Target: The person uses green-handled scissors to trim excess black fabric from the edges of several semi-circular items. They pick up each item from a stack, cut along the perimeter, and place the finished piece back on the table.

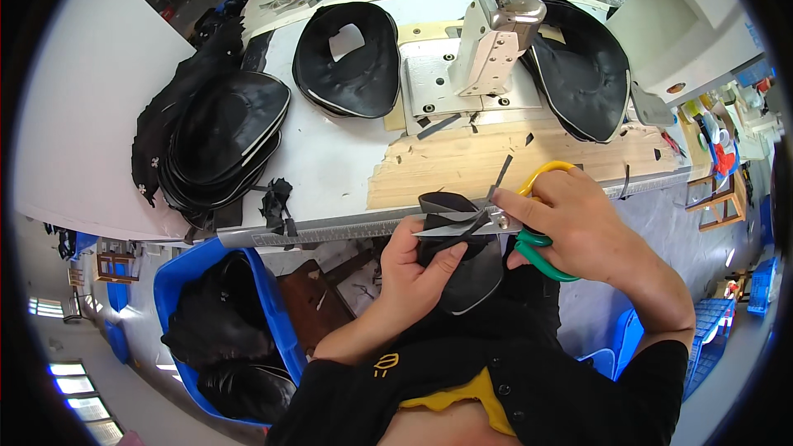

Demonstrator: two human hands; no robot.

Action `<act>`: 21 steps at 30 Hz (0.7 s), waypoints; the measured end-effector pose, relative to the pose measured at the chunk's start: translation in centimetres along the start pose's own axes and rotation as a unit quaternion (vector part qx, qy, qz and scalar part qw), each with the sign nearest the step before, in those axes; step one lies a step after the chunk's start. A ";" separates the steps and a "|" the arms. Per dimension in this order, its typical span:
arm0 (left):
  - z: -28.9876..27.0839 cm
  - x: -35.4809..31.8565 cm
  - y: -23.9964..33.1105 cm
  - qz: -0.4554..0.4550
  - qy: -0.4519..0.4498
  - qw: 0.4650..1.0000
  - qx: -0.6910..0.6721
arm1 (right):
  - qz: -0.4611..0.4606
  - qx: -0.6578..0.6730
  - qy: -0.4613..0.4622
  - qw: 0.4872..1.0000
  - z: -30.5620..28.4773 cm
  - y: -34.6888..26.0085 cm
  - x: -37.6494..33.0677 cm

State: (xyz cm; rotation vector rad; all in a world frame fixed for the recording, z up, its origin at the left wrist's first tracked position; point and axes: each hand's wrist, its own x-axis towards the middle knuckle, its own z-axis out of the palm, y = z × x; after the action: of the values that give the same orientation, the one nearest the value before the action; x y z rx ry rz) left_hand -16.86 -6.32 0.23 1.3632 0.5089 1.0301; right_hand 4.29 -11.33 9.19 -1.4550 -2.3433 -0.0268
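Observation:
Just off the front edge of the sewing table, my left hand (pixel 415 271) pinches a black leather piece (pixel 472 287) between thumb and fingers. In my right hand (pixel 576 219) is a pair of scissors (pixel 548 175) with one yellow and one green handle loop. The scissor blades are apart and lie across the upper part of the leather, pointing toward my left hand. A thin dark strip (pixel 502 171) sticks up beside the scissor pivot. The lower part of the leather hangs down in front of my body.
A sewing machine post (pixel 496 45) rises from the white table (pixel 330 167). Stacked black leather pieces lie left (pixel 223 128), at centre (pixel 347 58) and right (pixel 582 74). A ruler (pixel 330 230) runs along the front edge. Below left stands a blue bin (pixel 277 297) holding more black pieces.

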 end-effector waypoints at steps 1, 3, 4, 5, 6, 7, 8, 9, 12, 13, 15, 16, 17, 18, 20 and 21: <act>-0.1 0.0 0.0 -0.009 -0.002 1.000 -0.010 | -0.001 -0.002 -0.003 1.000 0.0 -0.1 0.0; -0.1 0.0 0.1 -0.028 -0.006 0.999 -0.031 | 0.023 -0.005 -0.021 1.000 0.1 0.0 -0.4; -0.2 -0.1 -0.1 -0.026 -0.002 0.998 -0.050 | 0.035 -0.006 -0.030 0.999 0.1 0.1 -0.7; -0.3 -0.2 -0.3 -0.025 0.002 0.997 -0.070 | 0.052 -0.004 -0.015 0.998 0.5 0.4 -1.0; -0.4 -0.2 -0.5 -0.023 0.005 0.996 -0.089 | 0.071 -0.003 0.001 0.997 1.0 0.8 -1.3; -0.4 -0.1 -0.4 -0.043 0.024 0.991 -0.127 | 0.090 -0.003 0.017 0.996 1.3 1.1 -1.6; -0.4 0.2 -0.4 -0.063 0.042 0.984 -0.163 | 0.103 0.005 0.031 0.994 1.2 1.3 -1.8; -0.5 0.5 -0.3 -0.082 0.063 0.975 -0.199 | 0.115 0.015 0.046 0.992 1.3 1.5 -1.9; -1.1 0.7 -0.6 -0.121 0.074 0.950 -0.279 | 0.096 0.033 0.033 0.994 0.9 1.6 -2.3; -1.3 0.7 -0.6 -0.132 0.077 0.941 -0.302 | 0.080 0.038 0.020 0.996 0.7 1.4 -2.4; -1.5 0.8 -0.7 -0.138 0.071 0.928 -0.340 | 0.083 0.039 0.000 0.996 0.6 1.1 -2.5; -1.5 0.9 -0.8 -0.136 0.065 0.928 -0.342 | 0.084 0.039 -0.010 0.996 0.6 0.9 -2.6; -1.5 1.0 -0.8 -0.134 0.060 0.927 -0.344 | 0.083 0.035 -0.005 0.996 0.7 0.7 -2.7; -1.2 1.1 -0.7 -0.135 0.083 0.930 -0.332 | 0.081 0.031 0.000 0.996 0.9 0.6 -2.7; -0.6 1.4 -0.5 -0.136 0.129 0.933 -0.307 | 0.075 0.006 0.006 0.997 1.2 0.3 -2.8; -0.7 1.4 -0.6 -0.140 0.119 0.932 -0.313 | 0.071 -0.016 0.007 0.997 1.3 0.1 -2.8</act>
State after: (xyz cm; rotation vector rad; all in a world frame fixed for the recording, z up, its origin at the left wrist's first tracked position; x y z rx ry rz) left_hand -16.61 -4.73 -0.16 0.5829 0.4800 1.0075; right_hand 5.07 -13.44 6.99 -1.6282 -2.2306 -0.0356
